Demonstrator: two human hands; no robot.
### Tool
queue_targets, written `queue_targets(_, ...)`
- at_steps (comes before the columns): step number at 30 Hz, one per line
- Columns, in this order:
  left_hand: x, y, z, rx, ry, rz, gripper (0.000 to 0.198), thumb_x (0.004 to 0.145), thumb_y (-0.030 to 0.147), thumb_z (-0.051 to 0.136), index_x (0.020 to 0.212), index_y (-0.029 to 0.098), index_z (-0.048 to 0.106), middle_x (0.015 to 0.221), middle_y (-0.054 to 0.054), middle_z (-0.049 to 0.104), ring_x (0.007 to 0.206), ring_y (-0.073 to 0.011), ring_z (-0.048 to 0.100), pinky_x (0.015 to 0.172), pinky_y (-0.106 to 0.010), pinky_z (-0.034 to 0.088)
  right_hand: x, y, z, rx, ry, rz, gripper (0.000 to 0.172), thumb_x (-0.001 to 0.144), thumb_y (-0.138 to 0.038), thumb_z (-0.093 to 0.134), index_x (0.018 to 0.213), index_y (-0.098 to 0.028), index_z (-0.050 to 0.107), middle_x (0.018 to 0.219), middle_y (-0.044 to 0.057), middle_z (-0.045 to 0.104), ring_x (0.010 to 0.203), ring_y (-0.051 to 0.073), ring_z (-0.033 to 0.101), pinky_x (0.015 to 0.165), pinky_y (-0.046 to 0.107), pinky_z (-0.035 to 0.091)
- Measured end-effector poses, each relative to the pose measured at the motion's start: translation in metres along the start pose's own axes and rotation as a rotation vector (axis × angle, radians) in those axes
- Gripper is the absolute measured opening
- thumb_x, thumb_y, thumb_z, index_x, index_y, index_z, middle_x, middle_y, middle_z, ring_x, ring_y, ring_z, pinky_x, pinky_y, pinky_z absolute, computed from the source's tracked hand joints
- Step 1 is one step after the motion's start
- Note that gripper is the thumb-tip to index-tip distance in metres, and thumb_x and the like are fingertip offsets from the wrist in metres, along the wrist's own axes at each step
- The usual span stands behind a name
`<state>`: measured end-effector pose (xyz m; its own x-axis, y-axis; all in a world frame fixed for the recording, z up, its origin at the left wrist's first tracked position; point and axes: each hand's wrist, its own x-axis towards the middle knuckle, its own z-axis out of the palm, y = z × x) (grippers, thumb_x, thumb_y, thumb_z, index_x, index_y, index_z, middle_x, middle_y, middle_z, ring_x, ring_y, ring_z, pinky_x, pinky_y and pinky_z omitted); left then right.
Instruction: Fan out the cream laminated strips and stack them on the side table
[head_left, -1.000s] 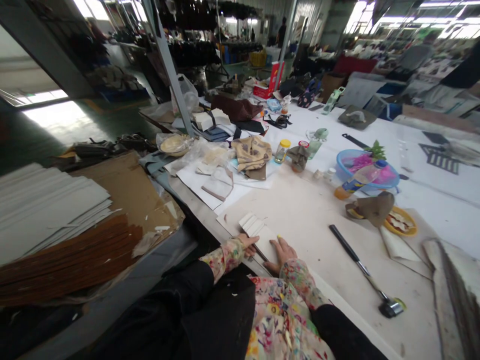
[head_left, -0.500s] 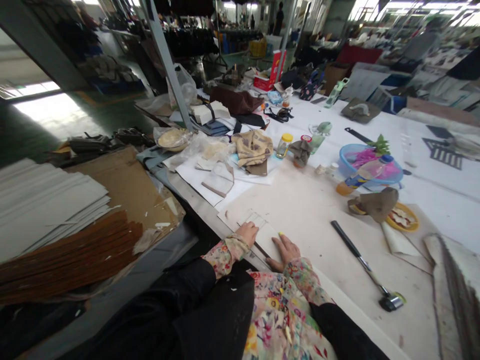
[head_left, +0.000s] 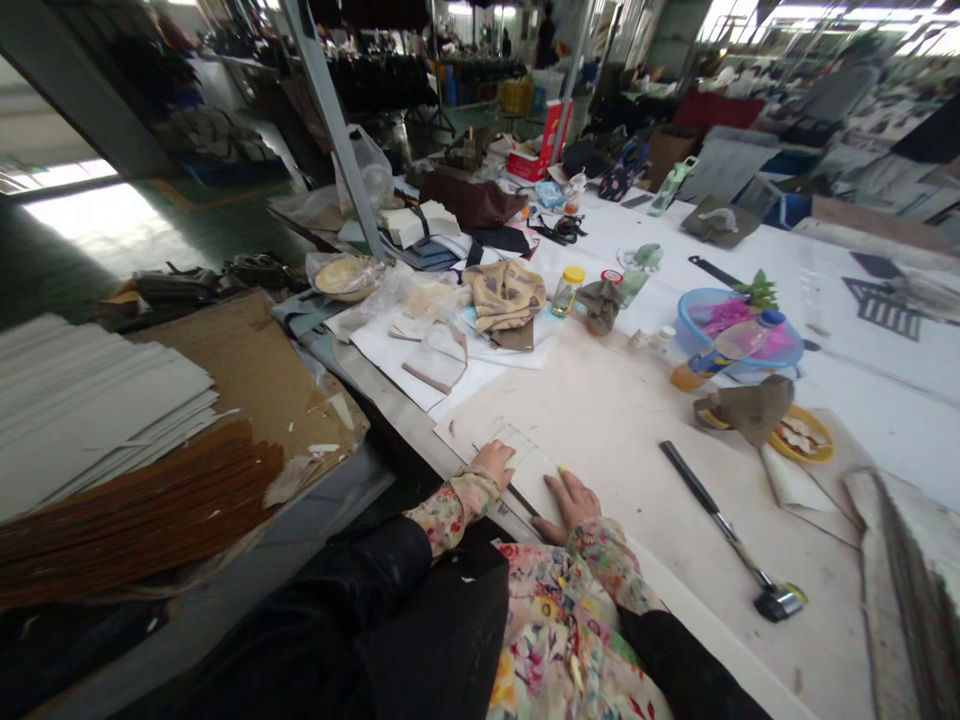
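A pale flat panel [head_left: 534,478] lies near the table's front edge, its near side lined by a thin dark edge. Several fine lines mark its far left end. On that left part rest the slightly bent fingers of my left hand [head_left: 493,463], pressing down from above. My right hand [head_left: 573,505] lies flat over the panel's right end, with the thumb spread away from the fingers. Neither palm shows, and part of the panel is hidden under both hands. To the right of my hands, a hammer [head_left: 724,525] with a black grip lies on the beige sheet [head_left: 607,420].
Left of the table, stacked pale sheets [head_left: 97,400] and brown pieces [head_left: 150,510] sit on cardboard [head_left: 232,350]. Farther back are a patterned cloth [head_left: 506,295], a yellow-lidded jar [head_left: 568,290], a blue basin [head_left: 686,325] and a leaning bottle [head_left: 727,352]. A metal post [head_left: 334,130] rises at the table's left edge.
My left hand's fingers look slightly shifted on the panel. My right hand and the panel stay in place, and the view has moved a little.
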<state>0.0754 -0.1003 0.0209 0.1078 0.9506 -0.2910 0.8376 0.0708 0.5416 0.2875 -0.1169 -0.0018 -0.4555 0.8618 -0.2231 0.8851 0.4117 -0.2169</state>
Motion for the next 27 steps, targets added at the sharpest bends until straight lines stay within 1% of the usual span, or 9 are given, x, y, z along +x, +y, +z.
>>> queue_targets(4,0.002,0.004,-0.003,-0.008,-0.025,-0.037,0.037,0.073,0.02,0.055,0.11,0.015,0.054,0.111,-0.009,0.051,0.106,-0.0196,0.047,0.097,-0.027,0.035,0.001,0.0,0.001,-0.011,0.003,-0.005,0.072,0.069,-0.06,0.047,0.131,-0.025,0.035,0.14,0.009,0.027,0.127,0.024,0.026,0.1,0.043,0.027)
queue_targets(7,0.003,0.003,-0.003,-0.025,-0.047,-0.087,0.038,0.073,0.021,0.055,0.111,0.016,0.053,0.111,-0.008,0.051,0.101,-0.0176,0.051,0.092,-0.025,0.039,0.001,0.0,0.002,-0.017,0.004,-0.011,0.071,0.07,-0.059,0.047,0.131,-0.026,0.034,0.14,0.009,0.027,0.127,0.024,0.026,0.1,0.043,0.028)
queue_targets(10,0.004,-0.001,-0.003,-0.04,-0.076,-0.173,0.037,0.072,0.027,0.055,0.107,0.016,0.053,0.095,-0.005,0.059,0.086,-0.0174,0.057,0.079,-0.028,0.045,0.002,0.0,0.002,-0.018,0.003,-0.009,0.071,0.07,-0.058,0.048,0.131,-0.025,0.034,0.14,0.009,0.027,0.127,0.024,0.026,0.1,0.042,0.027)
queue_targets(12,0.006,-0.003,-0.003,-0.048,-0.09,-0.221,0.03,0.073,0.032,0.054,0.098,0.016,0.057,0.081,-0.003,0.06,0.075,-0.0173,0.058,0.07,-0.029,0.047,0.002,0.0,0.002,-0.016,0.006,-0.002,0.072,0.069,-0.057,0.05,0.131,-0.025,0.034,0.14,0.009,0.027,0.127,0.024,0.026,0.101,0.042,0.027)
queue_targets(13,0.006,-0.004,-0.003,-0.05,-0.088,-0.227,0.025,0.074,0.033,0.053,0.092,0.017,0.058,0.077,-0.003,0.06,0.073,-0.0171,0.057,0.069,-0.029,0.047,0.002,0.0,0.002,-0.016,0.007,-0.001,0.073,0.068,-0.057,0.051,0.131,-0.025,0.034,0.14,0.009,0.027,0.127,0.024,0.026,0.101,0.041,0.027)
queue_targets(14,0.006,-0.005,-0.003,-0.052,-0.077,-0.219,0.02,0.074,0.033,0.053,0.085,0.017,0.059,0.078,-0.003,0.059,0.074,-0.017,0.057,0.071,-0.029,0.046,0.002,0.0,0.002,-0.018,0.007,-0.001,0.073,0.068,-0.056,0.051,0.131,-0.025,0.034,0.14,0.009,0.027,0.127,0.024,0.026,0.101,0.042,0.027)
queue_targets(16,0.006,-0.005,-0.004,-0.053,-0.035,-0.175,0.014,0.073,0.03,0.055,0.073,0.017,0.06,0.086,-0.004,0.058,0.085,-0.0179,0.055,0.081,-0.029,0.043,0.001,-0.001,0.002,-0.023,0.005,-0.003,0.073,0.068,-0.057,0.051,0.131,-0.025,0.034,0.14,0.009,0.027,0.127,0.024,0.027,0.1,0.042,0.027)
queue_targets(19,0.005,-0.005,-0.004,-0.067,0.027,-0.129,0.01,0.071,0.024,0.058,0.065,0.016,0.058,0.096,-0.006,0.054,0.096,-0.0192,0.051,0.09,-0.029,0.038,0.001,-0.001,0.002,-0.03,0.006,-0.002,0.072,0.069,-0.058,0.048,0.131,-0.025,0.034,0.14,0.009,0.027,0.126,0.024,0.028,0.1,0.042,0.028)
queue_targets(27,0.007,-0.016,0.004,-0.144,0.087,-0.177,0.011,0.073,0.019,0.057,0.063,0.016,0.053,0.085,-0.003,0.051,0.083,-0.0136,0.051,0.083,-0.027,0.042,0.007,-0.011,-0.004,-0.036,-0.011,-0.006,0.071,0.07,-0.057,0.048,0.132,-0.025,0.033,0.141,0.008,0.025,0.127,0.024,0.026,0.1,0.042,0.027)
